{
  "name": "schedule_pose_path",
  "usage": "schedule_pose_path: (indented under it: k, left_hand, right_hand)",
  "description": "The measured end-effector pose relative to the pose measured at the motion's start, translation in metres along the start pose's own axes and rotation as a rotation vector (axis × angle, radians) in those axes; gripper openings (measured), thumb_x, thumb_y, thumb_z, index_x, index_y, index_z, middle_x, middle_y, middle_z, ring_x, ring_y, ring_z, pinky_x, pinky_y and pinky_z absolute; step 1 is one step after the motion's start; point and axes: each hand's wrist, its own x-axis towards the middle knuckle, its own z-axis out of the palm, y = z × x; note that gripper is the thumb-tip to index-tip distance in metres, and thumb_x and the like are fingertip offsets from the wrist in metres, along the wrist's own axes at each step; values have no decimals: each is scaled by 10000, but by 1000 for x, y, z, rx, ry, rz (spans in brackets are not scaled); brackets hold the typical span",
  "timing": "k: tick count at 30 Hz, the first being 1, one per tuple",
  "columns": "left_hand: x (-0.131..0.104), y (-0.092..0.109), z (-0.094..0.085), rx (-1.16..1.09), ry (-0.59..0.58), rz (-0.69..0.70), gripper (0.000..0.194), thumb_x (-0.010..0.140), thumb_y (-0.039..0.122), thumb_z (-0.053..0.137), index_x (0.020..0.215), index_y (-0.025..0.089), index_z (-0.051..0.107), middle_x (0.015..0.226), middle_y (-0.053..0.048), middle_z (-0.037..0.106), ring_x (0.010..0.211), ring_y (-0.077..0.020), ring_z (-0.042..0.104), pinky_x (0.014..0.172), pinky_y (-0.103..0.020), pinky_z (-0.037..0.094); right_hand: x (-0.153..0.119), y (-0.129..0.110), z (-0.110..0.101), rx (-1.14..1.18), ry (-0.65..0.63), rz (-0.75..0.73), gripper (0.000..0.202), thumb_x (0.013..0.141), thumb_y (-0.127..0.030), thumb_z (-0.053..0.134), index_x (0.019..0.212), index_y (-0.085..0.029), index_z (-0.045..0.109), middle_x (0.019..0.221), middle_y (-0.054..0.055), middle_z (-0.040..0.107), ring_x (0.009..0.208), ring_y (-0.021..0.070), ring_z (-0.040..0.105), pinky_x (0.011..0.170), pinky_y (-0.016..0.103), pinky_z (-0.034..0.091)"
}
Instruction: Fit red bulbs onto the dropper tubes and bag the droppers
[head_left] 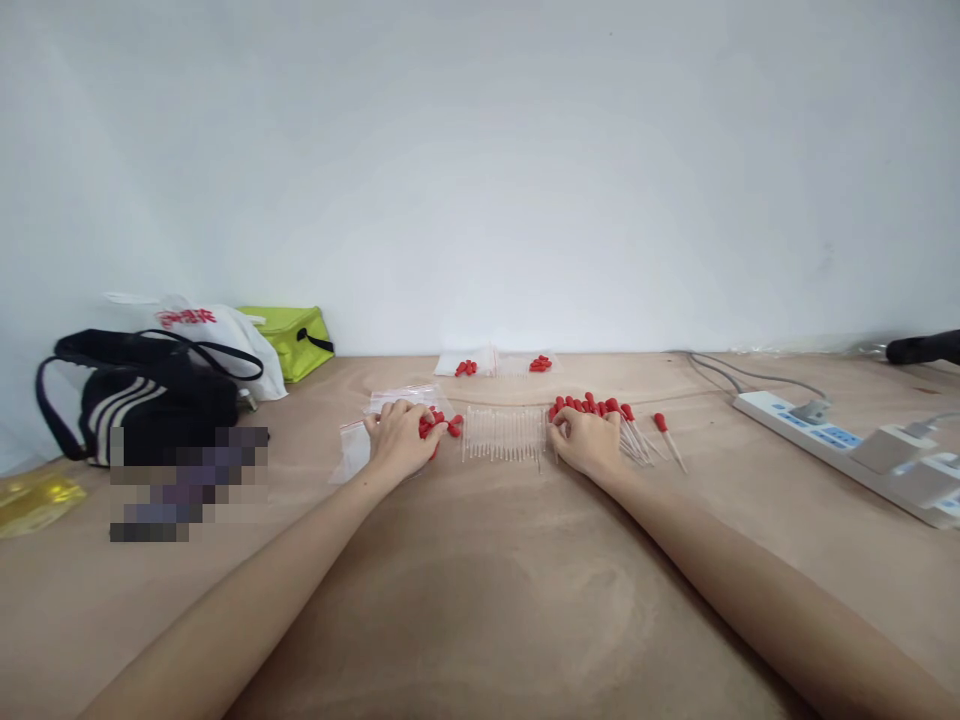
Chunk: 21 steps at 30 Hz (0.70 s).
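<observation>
My left hand (400, 436) is over a small pile of red rubber bulbs (454, 426) by a clear zip bag (351, 452). Its fingers curl down onto the bulbs, and the pinch looks closed on one. To the right of that pile lies a row of thin glass dropper tubes (504, 436), side by side. At the row's right end my right hand (587, 440) has thumb and forefinger pinched on a glass tube, mostly hidden by the fingers. Just behind and beside this hand are several droppers (634, 437) with red bulbs on, one dropper (670, 440) lying apart.
Farther back, two clear bags (516, 366) hold more red bulbs and tubes. A white power strip (817, 440) with chargers and cables is at right. On the left stand a black bag (161, 400), a white plastic bag (251, 345) and a green box bag (289, 335), near yellow packaging (41, 500).
</observation>
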Motion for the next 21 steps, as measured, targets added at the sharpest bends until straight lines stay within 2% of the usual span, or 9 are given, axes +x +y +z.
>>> schedule_pose_path:
  k: [8, 13, 18, 21]
  left_hand:
    - [12, -14, -5, 7, -49, -62, 190, 703, 388, 527, 712, 221, 616, 877, -69, 576, 944, -286, 472, 782, -436, 292]
    - [9, -11, -7, -14, -105, 53, 225, 654, 440, 577, 671, 221, 622, 855, -58, 573, 925, -274, 470, 796, -440, 268]
    - [3, -5, 3, -9, -42, 195, 200, 687, 378, 558, 812, 235, 624, 903, -52, 563, 928, -255, 463, 795, -420, 260]
    - [9, 1, 7, -1, -27, 196, 193, 732, 372, 513, 772, 230, 638, 901, -60, 565, 934, -257, 456, 796, -423, 255]
  right_hand:
    - [11, -15, -6, -107, -153, 67, 278, 732, -321, 419, 682, -167, 645, 707, 94, 646, 713, 231, 572, 729, 399, 218]
    - [17, -20, -4, -185, -177, 51, 236, 722, -249, 445, 742, -130, 649, 759, 136, 642, 716, 238, 573, 744, 413, 219]
    - [17, -24, 2, -219, -152, 4, 213, 724, -147, 435, 715, -125, 647, 761, 153, 636, 750, 252, 564, 753, 423, 206]
    - [13, -22, 3, -218, -110, -1, 234, 751, -155, 407, 734, -109, 635, 756, 155, 635, 727, 243, 558, 744, 413, 211]
